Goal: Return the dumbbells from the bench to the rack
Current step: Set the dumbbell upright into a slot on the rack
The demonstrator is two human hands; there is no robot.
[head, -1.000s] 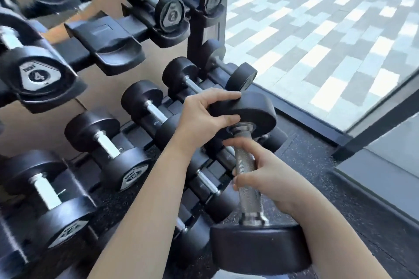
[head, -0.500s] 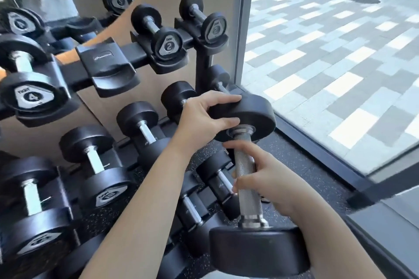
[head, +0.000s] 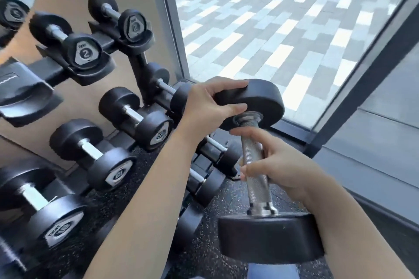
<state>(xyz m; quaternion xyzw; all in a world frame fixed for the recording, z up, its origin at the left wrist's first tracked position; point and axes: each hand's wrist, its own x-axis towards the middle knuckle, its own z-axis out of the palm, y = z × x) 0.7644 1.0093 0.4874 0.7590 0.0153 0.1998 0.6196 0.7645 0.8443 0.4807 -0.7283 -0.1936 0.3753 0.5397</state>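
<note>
I hold a large black dumbbell (head: 255,170) nearly upright in front of the rack (head: 138,70). My left hand (head: 210,106) clamps the rim of its far head, fingers over the top and thumb under. My right hand (head: 278,167) wraps the knurled steel handle from the right. The near head hangs low by my right wrist. The dumbbell is in the air to the right of the rack's middle tier and touches no cradle. The bench is out of view.
The tiered rack holds several black dumbbells: two marked 2 (head: 85,52) on top and larger ones (head: 108,165) below. An empty cradle (head: 25,95) sits at upper left. A glass wall (head: 283,29) and its dark frame (head: 362,70) stand to the right over speckled floor (head: 204,244).
The view has swung right and closer, so the rack has slid left in frame. Both hands keep the same hold on the dumbbell, which has risen slightly.
</note>
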